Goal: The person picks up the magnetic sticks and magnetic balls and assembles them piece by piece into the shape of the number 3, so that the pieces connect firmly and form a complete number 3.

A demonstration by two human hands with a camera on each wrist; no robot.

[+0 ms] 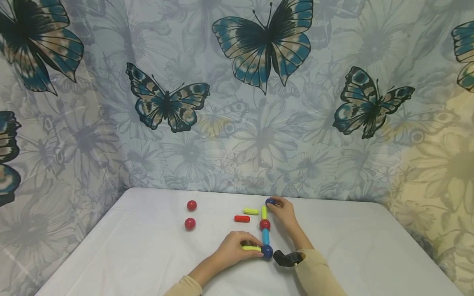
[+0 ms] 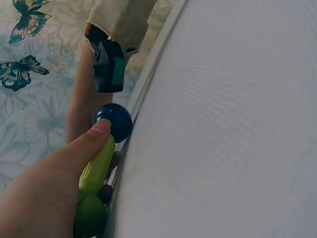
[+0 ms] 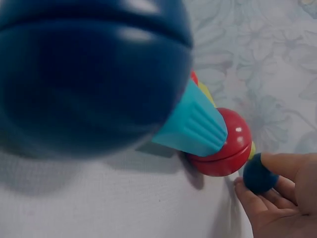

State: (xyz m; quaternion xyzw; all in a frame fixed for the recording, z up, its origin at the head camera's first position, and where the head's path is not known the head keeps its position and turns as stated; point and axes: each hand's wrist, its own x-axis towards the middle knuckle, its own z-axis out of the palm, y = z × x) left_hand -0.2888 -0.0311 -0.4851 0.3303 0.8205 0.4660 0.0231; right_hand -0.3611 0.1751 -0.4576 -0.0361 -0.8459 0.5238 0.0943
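Observation:
In the head view, a row of joined toy balls and rods lies on the table. It runs from a near blue ball through a light blue rod and a red ball to a yellow-green rod. My left hand grips a second yellow-green rod joined to the near ball, thumb on that ball. The left wrist view shows a green ball at this rod's other end. At the row's far end, my right hand pinches a smaller-looking dark blue ball close to the rod tip.
Left of the row lie a loose yellow-green rod and a red rod. Farther left sit two red balls. A white cloth covers the table, and a butterfly-patterned curtain hangs behind it. The right wrist wears a black device.

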